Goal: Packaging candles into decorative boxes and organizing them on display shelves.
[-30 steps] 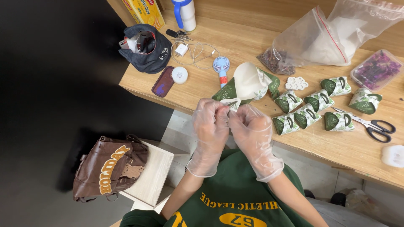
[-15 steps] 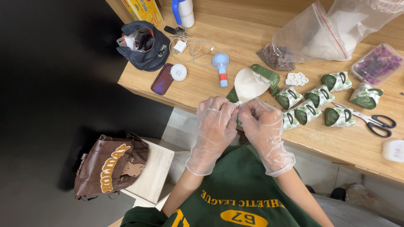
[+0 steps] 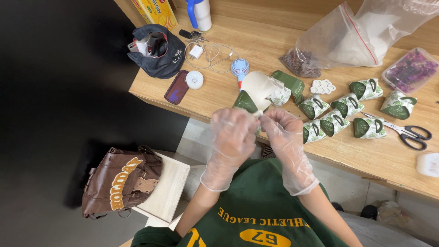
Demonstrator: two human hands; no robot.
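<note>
Both gloved hands meet at the near edge of the wooden table (image 3: 256,55). The left hand (image 3: 232,137) and the right hand (image 3: 284,132) each pinch the bottom of a leaf-printed paper box (image 3: 260,91), half folded, which stands just left of the row of finished boxes (image 3: 340,114) and short of the small fan (image 3: 239,68).

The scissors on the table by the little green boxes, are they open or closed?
Closed. The scissors lie flat on the wooden table, blades together in one thin line pointing left, black handle loops side by side.

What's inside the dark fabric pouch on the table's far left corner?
The dark fabric pouch is open, showing white and reddish items crammed together; whatever lies deeper is covered by its folded rim.
</note>
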